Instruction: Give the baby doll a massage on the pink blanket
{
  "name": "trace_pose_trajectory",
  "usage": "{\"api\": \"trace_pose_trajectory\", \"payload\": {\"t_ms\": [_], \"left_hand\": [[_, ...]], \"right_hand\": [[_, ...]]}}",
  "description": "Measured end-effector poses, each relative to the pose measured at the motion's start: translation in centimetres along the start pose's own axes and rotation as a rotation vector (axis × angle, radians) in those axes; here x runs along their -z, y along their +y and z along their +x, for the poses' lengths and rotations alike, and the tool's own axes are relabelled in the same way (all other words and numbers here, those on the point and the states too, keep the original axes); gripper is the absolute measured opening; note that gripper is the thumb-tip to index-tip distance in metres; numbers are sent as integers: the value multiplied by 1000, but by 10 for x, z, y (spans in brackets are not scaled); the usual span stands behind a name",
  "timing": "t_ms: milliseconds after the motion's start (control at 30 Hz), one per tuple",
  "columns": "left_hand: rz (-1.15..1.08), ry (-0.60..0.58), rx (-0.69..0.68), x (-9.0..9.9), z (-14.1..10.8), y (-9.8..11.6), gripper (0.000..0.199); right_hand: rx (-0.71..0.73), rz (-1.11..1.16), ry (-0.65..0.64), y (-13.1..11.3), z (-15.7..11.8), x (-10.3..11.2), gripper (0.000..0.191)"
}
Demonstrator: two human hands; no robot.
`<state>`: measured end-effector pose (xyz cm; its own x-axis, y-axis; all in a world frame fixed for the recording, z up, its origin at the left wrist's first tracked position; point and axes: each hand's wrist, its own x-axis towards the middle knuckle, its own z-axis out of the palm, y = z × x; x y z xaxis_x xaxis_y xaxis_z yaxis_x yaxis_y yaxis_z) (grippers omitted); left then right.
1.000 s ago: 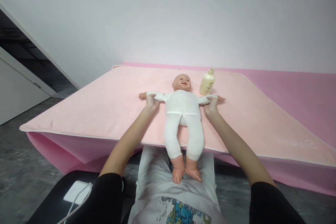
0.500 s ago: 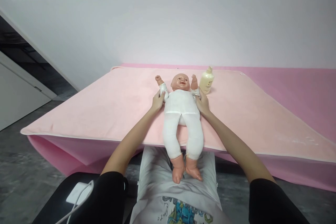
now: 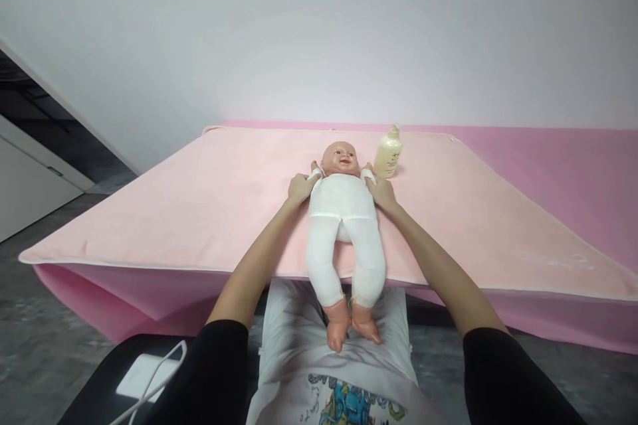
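A baby doll [image 3: 343,198] with a white cloth body lies face up, its head toward the wall and its feet hanging past the table's front edge over my lap. My left hand [image 3: 301,188] is closed round the doll's arm on the left side of the picture. Round the other doll arm, at the right, my right hand [image 3: 383,192] is closed. Both doll arms are close to its shoulders, their small hands partly hidden. A pale yellow pump bottle [image 3: 387,154] stands just beyond my right hand.
A light pink mat [image 3: 239,212] covers much of the table, over a darker pink cloth [image 3: 558,172]. A white wall [image 3: 319,53] rises behind. At the lower left, a white device [image 3: 147,375] with a cable lies on a black seat.
The doll's raised arms have come down and in toward its shoulders, with my hands still round them. The view has shifted slightly.
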<state>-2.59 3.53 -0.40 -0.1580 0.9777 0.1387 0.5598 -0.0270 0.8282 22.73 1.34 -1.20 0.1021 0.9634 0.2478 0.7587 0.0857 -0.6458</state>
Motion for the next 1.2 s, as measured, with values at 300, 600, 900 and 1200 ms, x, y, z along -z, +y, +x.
{"api": "trace_pose_trajectory", "payload": {"t_ms": [300, 600, 900, 1200], "left_hand": [[-673, -262, 6, 12, -3, -16, 36], [-746, -556, 11, 45, -4, -16, 37], [-401, -717, -228, 52, -6, -23, 17], [-655, -609, -64, 57, -9, -23, 22]], "right_hand": [[-57, 367, 13, 8, -7, 7, 39], [20, 933, -270, 16, 1, 43, 51], [225, 669, -519, 24, -9, 46, 16], [71, 756, -499, 29, -12, 51, 21]]}}
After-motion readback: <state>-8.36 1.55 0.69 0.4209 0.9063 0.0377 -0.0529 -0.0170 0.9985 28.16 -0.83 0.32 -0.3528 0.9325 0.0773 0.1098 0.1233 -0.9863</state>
